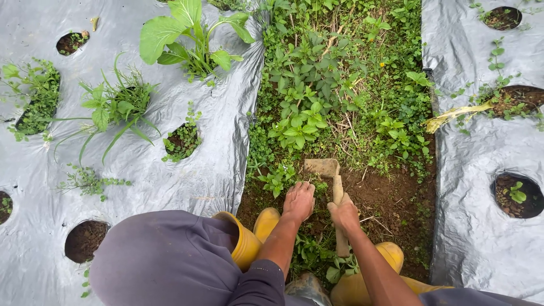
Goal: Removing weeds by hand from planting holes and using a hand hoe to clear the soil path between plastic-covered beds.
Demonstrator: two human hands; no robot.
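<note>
Right hand [344, 212] in clenched grip on the hoe [334, 187], left hand [298, 201] released, flat on soil [385, 198]

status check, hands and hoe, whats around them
Right hand gripping small hoe handle, blade on soil. Left hand flat on ground beside blade. Weeds thick ahead, silver plastic mulch on both sides.

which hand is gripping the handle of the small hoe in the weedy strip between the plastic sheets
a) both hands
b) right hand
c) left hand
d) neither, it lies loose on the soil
b: the right hand is closed around the wooden handle of the hoe, while the left hand rests palm down on the soil and weeds beside the blade, not on the handle.
</note>
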